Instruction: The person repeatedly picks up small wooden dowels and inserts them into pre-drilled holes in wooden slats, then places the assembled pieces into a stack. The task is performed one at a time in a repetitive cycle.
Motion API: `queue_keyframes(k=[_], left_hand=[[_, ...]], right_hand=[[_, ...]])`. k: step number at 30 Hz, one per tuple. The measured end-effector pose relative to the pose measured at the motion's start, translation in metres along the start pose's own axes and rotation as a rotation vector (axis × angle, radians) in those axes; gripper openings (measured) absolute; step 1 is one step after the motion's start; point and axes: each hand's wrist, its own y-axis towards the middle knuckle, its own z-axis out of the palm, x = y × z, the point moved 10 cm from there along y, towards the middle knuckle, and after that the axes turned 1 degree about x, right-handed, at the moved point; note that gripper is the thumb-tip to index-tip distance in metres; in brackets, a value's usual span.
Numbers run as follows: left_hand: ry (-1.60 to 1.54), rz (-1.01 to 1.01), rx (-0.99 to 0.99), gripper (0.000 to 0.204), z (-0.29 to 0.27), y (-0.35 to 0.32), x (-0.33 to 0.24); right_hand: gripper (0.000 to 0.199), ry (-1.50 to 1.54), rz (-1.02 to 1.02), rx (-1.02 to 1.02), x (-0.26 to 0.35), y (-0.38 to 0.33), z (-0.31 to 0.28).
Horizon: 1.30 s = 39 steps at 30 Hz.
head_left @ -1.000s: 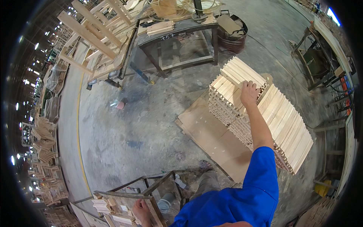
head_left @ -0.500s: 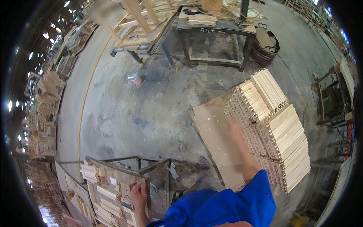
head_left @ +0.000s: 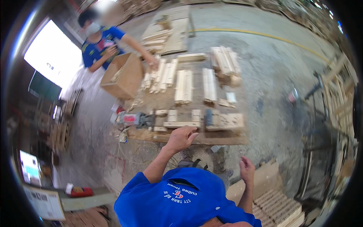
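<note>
My left hand [head_left: 181, 138] is over the near edge of a wooden workbench [head_left: 159, 101], fingers loosely bent and apart, with nothing seen in them. Just beyond it lies a narrow wooden strip [head_left: 181, 124] with small blocks [head_left: 172, 115] behind it. A pale wooden block with holes [head_left: 231, 120] lies farther right, near the bench corner. My right hand [head_left: 247, 170] hangs lower right, off the bench, fingers slightly curled and apart, apparently holding nothing. Below it is a stack of wooden slats [head_left: 278, 206]. Bundles of wooden sticks [head_left: 184, 86] fill the bench's middle.
Across the bench at far left, a co-worker [head_left: 100, 47] reaches over an open wooden box [head_left: 123, 75] toward sticks. A grey power tool [head_left: 140, 119] with a cord sits at the bench's left. A cardboard sheet [head_left: 261, 178] lies by the slat stack. Wooden frames [head_left: 336, 87] stand at right.
My view has swung left from the slat stack to the workbench. My right hand has come away from beside the stack. My left hand is now at the bench's near edge.
</note>
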Motion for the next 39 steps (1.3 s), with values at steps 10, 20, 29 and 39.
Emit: queue_keyframes(k=[10, 20, 29, 39], left_hand=[[0.148, -0.298, -0.62, 0.024, -0.267, -0.06, 0.249], [-0.152, -0.381, -0.724, 0.021, -0.282, -0.095, 0.303], [-0.25, -0.752, -0.728, 0.021, -0.257, -0.155, 0.311], [-0.098, -0.718, -0.683, 0.024, -0.236, -0.15, 0.301]], right_hand=[[0.031, -0.023, -0.166, 0.045, 0.198, 0.143, 0.204], [0.062, -0.21, -0.101, 0.475, 0.274, 0.26, 0.483], [0.114, -0.799, -0.263, 0.348, 0.317, 0.403, 0.625], [0.08, -0.988, -0.189, 0.419, 0.256, 0.406, 0.617]])
